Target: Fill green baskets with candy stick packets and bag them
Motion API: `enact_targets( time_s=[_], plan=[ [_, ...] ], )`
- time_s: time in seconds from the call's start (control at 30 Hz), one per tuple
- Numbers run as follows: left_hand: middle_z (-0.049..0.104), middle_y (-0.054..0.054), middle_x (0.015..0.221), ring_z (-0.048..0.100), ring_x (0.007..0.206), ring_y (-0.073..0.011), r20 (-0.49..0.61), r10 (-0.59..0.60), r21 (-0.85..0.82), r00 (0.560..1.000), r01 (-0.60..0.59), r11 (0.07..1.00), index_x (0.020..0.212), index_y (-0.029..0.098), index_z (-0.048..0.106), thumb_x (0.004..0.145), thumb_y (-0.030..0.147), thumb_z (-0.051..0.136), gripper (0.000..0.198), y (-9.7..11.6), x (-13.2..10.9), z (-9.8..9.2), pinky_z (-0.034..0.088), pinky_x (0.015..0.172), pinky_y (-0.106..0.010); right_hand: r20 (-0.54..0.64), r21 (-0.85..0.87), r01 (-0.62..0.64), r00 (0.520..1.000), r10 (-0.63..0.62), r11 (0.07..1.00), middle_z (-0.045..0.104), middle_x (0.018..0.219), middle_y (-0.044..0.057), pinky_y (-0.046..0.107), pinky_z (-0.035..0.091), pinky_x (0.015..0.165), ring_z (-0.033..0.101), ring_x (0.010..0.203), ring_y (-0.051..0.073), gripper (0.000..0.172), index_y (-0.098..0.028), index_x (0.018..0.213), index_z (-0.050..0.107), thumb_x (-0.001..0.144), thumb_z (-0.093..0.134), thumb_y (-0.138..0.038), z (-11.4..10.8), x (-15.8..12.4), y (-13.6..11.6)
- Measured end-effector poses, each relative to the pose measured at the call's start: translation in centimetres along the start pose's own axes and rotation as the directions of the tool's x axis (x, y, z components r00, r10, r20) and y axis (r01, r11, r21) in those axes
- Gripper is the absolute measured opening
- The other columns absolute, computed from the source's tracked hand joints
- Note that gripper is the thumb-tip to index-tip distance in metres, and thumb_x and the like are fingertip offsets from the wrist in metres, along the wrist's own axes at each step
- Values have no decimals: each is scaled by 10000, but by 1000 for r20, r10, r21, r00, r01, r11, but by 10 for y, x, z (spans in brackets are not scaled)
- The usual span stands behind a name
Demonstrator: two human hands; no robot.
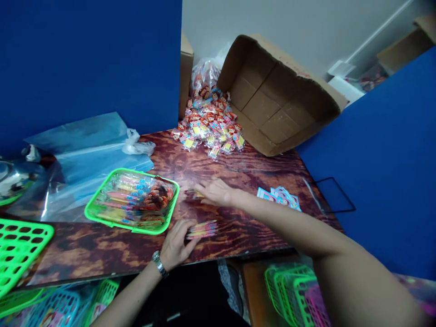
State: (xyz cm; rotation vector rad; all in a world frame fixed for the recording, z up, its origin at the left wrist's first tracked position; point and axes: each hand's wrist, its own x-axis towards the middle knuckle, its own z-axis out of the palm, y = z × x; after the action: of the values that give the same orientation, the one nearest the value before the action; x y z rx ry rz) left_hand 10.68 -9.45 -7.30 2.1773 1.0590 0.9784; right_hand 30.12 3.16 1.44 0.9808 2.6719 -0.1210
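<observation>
Left hand (177,241) holding one bundle of pen-like pink-yellow sticks (204,229), long axis left-right, free ends pointing right. Right hand (216,191) farther, grip unclear. One green basket (173,210), left.

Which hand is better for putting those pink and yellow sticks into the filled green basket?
Probably left. The left hand holds one end of the pink and yellow sticks, near the filled green basket. The right hand is apart from them.
</observation>
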Motion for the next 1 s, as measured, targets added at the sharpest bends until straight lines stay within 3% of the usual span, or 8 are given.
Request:
enact_targets(
  time_s=[0.13,0.23,0.33,0.43,0.6,0.77,1.0],
  plan=[
    [512,-128,1168,492,1143,-264,-81,-8,66,997,13,998,1064,182,538,812,221,606,264,5,0,0,428,965,-454,-31,61,6,1000,-4,998,577,1059,97,330,407,815,573,960,239,731,-245,1414,223,825,581,-487,2,-3,-23],
    [271,-152,1419,311,1313,-341,-114,-15,127,993,29,992,995,176,586,798,226,623,207,9,2,-1,357,1027,-509,7,147,-85,996,84,985,556,1126,122,327,435,794,560,1010,254,823,-222,1421,214,774,624,-523,2,-9,-22],
    [93,-124,1511,211,1364,-369,-114,-31,129,993,46,991,943,166,604,793,222,629,162,12,5,-2,319,1061,-512,66,203,-148,988,137,968,550,1155,119,315,465,733,582,980,250,691,-204,1371,308,797,624,-425,1,-15,-21],
    [18,-96,1534,196,1373,-365,-116,-57,101,992,69,993,936,171,614,790,215,632,154,13,3,-1,336,1062,-481,59,248,-49,998,35,967,576,1091,90,308,475,693,604,905,229,512,-209,1294,407,835,580,-356,-1,-22,-26],
    [-28,-93,1541,166,1379,-375,-98,-53,63,994,60,996,962,172,624,791,176,621,171,14,-5,1,355,1040,-486,1,383,166,984,-180,909,582,1063,87,285,472,706,597,885,197,478,-215,1267,456,841,576,-396,1,-36,-30],
    [-47,-114,1540,176,1380,-360,-66,-55,24,996,57,998,975,162,611,802,138,590,176,15,-9,1,385,1017,-449,-115,562,159,987,-114,812,586,1111,120,305,457,831,578,983,205,536,-160,1300,438,859,542,-445,15,-46,-21],
    [-24,-118,1541,245,1356,-357,-49,-50,12,998,51,999,966,162,608,788,125,597,182,15,-9,-1,409,992,-439,-116,617,134,990,-78,776,561,1177,117,312,456,855,564,1021,212,560,-196,1337,427,841,577,-409,21,-54,-20]
  ],
)
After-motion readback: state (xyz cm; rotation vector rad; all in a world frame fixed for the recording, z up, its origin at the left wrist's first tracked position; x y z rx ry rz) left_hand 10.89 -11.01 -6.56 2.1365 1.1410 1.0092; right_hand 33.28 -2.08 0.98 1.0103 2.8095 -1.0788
